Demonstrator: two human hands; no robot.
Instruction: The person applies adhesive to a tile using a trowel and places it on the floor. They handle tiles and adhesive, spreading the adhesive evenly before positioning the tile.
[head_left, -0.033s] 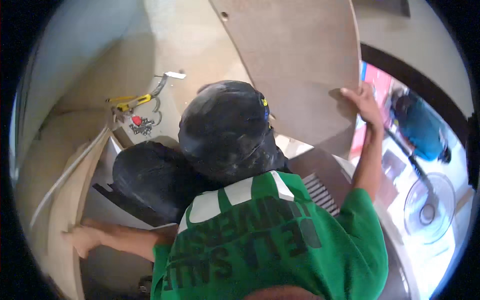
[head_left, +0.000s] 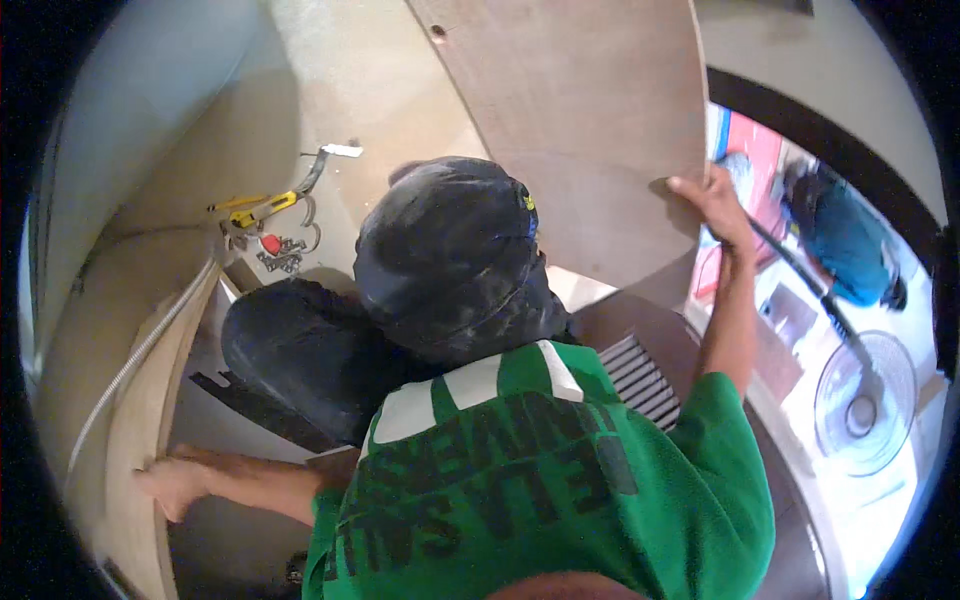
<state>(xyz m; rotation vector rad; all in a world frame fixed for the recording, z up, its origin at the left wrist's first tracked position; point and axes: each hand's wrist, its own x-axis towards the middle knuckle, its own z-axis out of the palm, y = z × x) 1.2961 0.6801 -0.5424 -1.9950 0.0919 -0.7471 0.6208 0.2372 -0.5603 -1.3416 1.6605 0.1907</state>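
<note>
My right hand (head_left: 720,207) grips the right edge of a large light-brown plywood panel (head_left: 580,120), with the thumb on its face and the fingers behind the edge. The panel stands in front of me and has a small hole near its left edge. Low on the left, my left hand (head_left: 178,483) is closed over the edge of a pale wooden board (head_left: 135,440); some fingers are hidden. My knees in dark trousers (head_left: 440,260) are bent between the two hands.
A yellow utility knife (head_left: 265,210), a heap of small metal hardware (head_left: 282,255) and a red piece (head_left: 270,243) lie ahead on the left. A corrugated conduit (head_left: 140,350) runs along the left board. Beyond the opening at right are a fan (head_left: 862,410) and a person in teal (head_left: 850,245).
The panel's right edge and my right hand appear slightly farther left, amid a small shift of the whole view. Both hands keep their grips.
</note>
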